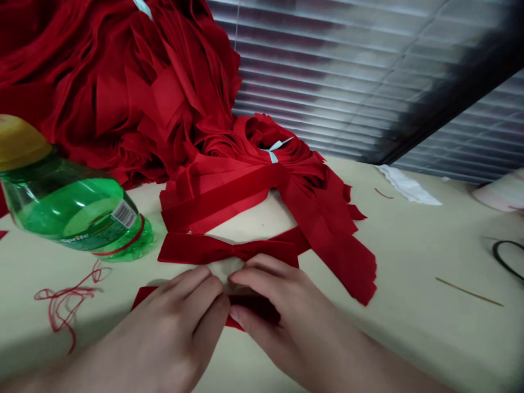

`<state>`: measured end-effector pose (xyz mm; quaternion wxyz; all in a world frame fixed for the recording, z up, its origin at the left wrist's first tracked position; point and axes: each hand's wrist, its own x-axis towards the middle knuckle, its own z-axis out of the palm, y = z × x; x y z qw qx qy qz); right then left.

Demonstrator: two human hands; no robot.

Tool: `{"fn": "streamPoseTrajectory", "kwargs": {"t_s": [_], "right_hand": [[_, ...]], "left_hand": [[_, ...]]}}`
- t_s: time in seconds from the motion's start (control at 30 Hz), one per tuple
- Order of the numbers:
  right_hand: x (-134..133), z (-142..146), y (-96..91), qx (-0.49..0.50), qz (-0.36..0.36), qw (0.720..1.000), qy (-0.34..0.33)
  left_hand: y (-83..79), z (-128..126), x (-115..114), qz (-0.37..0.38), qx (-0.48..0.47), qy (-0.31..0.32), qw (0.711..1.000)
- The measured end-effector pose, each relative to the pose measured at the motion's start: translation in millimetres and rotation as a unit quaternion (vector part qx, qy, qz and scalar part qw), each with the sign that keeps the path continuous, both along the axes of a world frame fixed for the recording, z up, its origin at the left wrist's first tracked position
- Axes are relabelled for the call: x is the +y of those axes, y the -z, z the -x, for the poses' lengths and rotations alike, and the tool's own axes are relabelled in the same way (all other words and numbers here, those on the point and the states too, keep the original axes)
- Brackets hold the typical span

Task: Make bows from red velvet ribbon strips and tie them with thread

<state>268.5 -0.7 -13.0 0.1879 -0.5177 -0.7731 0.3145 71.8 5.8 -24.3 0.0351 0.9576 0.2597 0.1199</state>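
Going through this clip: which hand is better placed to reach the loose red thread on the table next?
Left, probably: the left hand is on the same side as the loose red thread, while the right hand is farther off, beyond the middle of the red velvet bow.

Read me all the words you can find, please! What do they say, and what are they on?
"Sprite" is on the label of the green plastic bottle.
The barcode on that label is too small to read.
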Motion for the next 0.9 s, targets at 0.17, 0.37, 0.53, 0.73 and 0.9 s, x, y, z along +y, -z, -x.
{"fn": "streamPoseTrajectory", "kwargs": {"t_s": [0.17,0.37,0.53,0.73,0.9], "right_hand": [[-5,5,1.3,-0.026,0.014,1.0,0.003],[-5,3,-0.9,-0.012,0.015,1.0,0.001],[-4,1,3.2,0.009,-0.001,1.0,-0.01],[-8,9,7.9,-0.002,-0.04,0.999,-0.001],[-9,7,2.8,0.024,-0.034,0.999,-0.012]], "left_hand": [[2.9,2,-7,-0.009,-0.018,-0.016,1.0],[5.3,3,-16,0.01,-0.021,-0.05,0.998],[4.0,2,-13,0.017,-0.058,-0.061,0.996],[4.1,-2,-8,0.023,-0.068,-0.029,0.997],[5.5,0,-12,0.016,-0.04,-0.033,0.999]]}}
